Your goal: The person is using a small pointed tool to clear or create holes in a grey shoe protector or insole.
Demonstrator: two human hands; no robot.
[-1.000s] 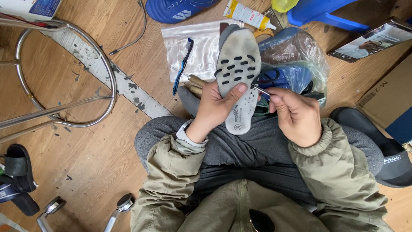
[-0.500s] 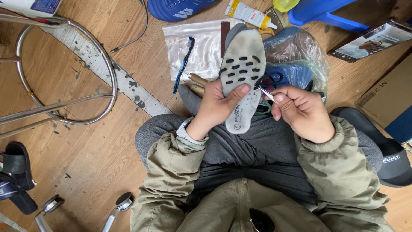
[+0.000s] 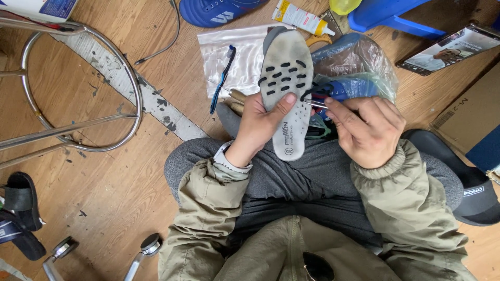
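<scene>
So closest to the camera you've got the olive jacket sleeves and grey trousers of someone sitting over a wooden floor, both arms reaching forward. Left hand is wrapped around a worn grey insole held heel-down, thumb pressed across the front of it just under the rows of dark oval holes, rest of the fingers tucked behind, so it's properly clamped on it. Right hand sits just beside the insole's right edge, fingers pinched together on a thin metal tool, could be a needle or awl, honestly too small to tell. Its tip meets the insole edge right by the left thumb, and what it's doing there is hidden.

Behind the insole there's a blue shoe with black laces, mostly covered by the insole and by a crinkly clear plastic bag, so its shape is hard to read. A wooden handle pokes out left of the left hand, its business end hidden.

Further out: a blue toothbrush lying on a clear zip bag, a glue tube, another blue shoe cut off at the top edge. Chrome stool frame on the left, black sandals at the lower left, a black slide sandal to the right, and a phone with its screen lit, propped at the upper right
</scene>
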